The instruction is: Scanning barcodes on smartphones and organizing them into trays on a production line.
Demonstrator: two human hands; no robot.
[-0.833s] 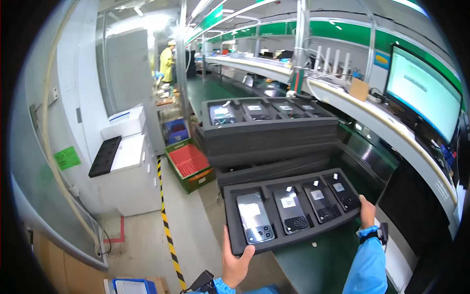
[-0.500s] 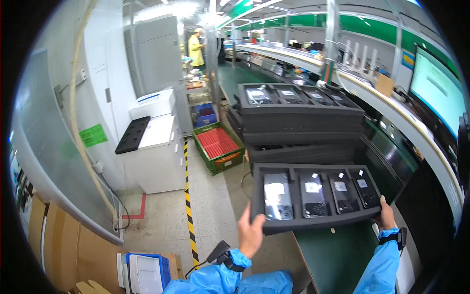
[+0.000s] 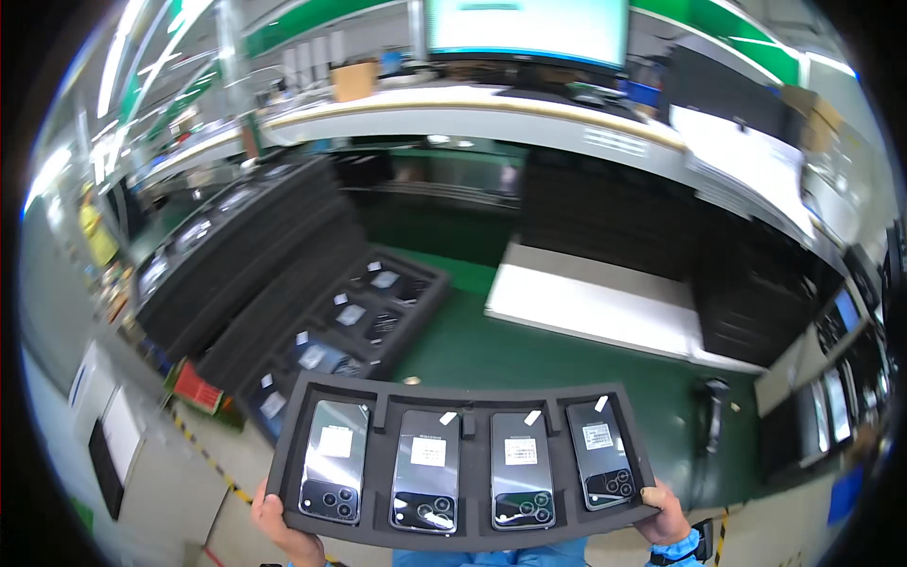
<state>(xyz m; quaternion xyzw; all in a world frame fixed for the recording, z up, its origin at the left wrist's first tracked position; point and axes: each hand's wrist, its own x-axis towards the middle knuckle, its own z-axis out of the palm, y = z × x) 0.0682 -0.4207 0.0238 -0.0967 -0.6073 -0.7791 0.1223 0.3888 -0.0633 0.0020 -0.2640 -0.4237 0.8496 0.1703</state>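
A black foam tray (image 3: 475, 472) is held level low in front of me. Several dark smartphones (image 3: 333, 472) lie in its slots, each with a camera cluster at the near end and a white label. My left hand (image 3: 283, 531) grips the tray's near left corner. At the near right corner my right hand (image 3: 665, 515) is closed on it, thumb on top. The fingers under the tray are hidden. Just beyond the held tray's left part, another foam tray (image 3: 402, 352) of phones rests at the foot of a tray stack (image 3: 255, 255).
A green worktop (image 3: 567, 364) spreads ahead with a white board (image 3: 586, 293) on it. Above runs a shelf (image 3: 472, 109) bearing a monitor (image 3: 529, 28). Black trays (image 3: 756, 293) stand at right, beside a rack of devices (image 3: 822, 416). A red-filled crate (image 3: 196, 389) is at left.
My view has swung right, from the aisle to the workbench. The held tray has come round with both hands still on it. The phone tray beside the stack now shows clearly.
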